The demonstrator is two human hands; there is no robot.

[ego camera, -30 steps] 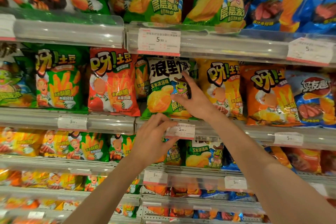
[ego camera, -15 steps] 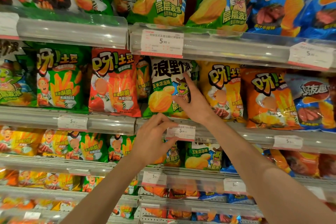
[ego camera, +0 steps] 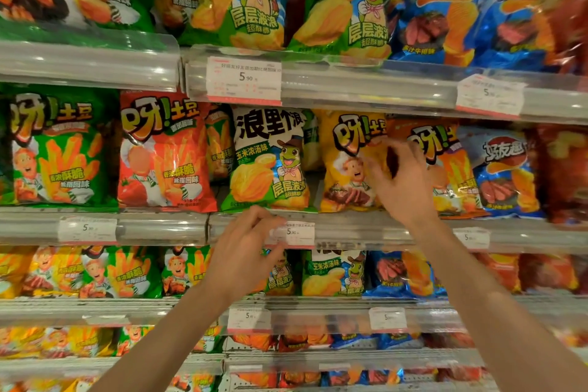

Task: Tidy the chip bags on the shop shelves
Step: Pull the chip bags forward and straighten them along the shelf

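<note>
Chip bags stand in rows on several shop shelves. On the middle shelf a green frog-mascot bag point(ego camera: 267, 162) stands upright with a yellow bag point(ego camera: 346, 156) to its right. My right hand point(ego camera: 401, 181) is blurred in front of the yellow bag, fingers spread and touching its face; I cannot tell whether it grips the bag. My left hand point(ego camera: 245, 251) hovers at the shelf rail below the green bag, fingers curled beside the white price tag point(ego camera: 296, 234) and holding nothing that shows.
To the left stand a red bag point(ego camera: 162, 153) and a green fries bag point(ego camera: 57, 149). An orange bag point(ego camera: 445, 169) and a blue bag point(ego camera: 506, 172) stand to the right. Clear plastic rails point(ego camera: 366, 86) with price tags front each shelf. Lower shelves hold smaller bags.
My right hand left the green frog-mascot bag and moved right onto the yellow bag. The left hand stayed at the price tag. The view came closer to the shelves.
</note>
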